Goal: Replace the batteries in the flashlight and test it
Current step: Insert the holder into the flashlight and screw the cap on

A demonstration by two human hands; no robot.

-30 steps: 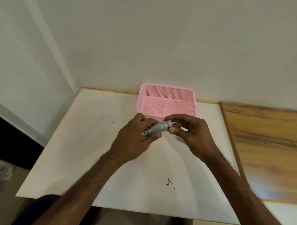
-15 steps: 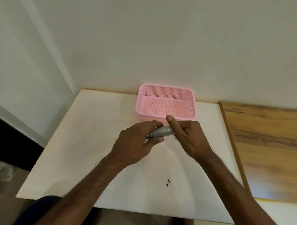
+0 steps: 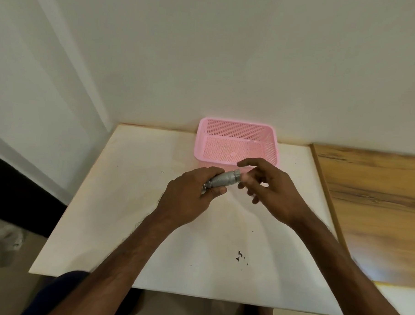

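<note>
A small silver flashlight (image 3: 223,180) with a knurled body is held above the white table (image 3: 119,201), pointing up and to the right. My left hand (image 3: 190,197) is wrapped around its lower end. My right hand (image 3: 269,186) hovers just off the flashlight's upper right end with blurred, spread fingers; whether the fingertips touch that end or pinch anything is unclear. No batteries are visible.
A pink perforated plastic basket (image 3: 271,146) stands against the wall just behind my hands and looks empty. A wooden surface (image 3: 375,200) adjoins the table on the right. Small dark specks (image 3: 241,256) mark the table near its front.
My right hand, which gripped the flashlight's end half a second ago, has opened and drawn slightly to the right. The left hand keeps its hold; the flashlight barely moved.
</note>
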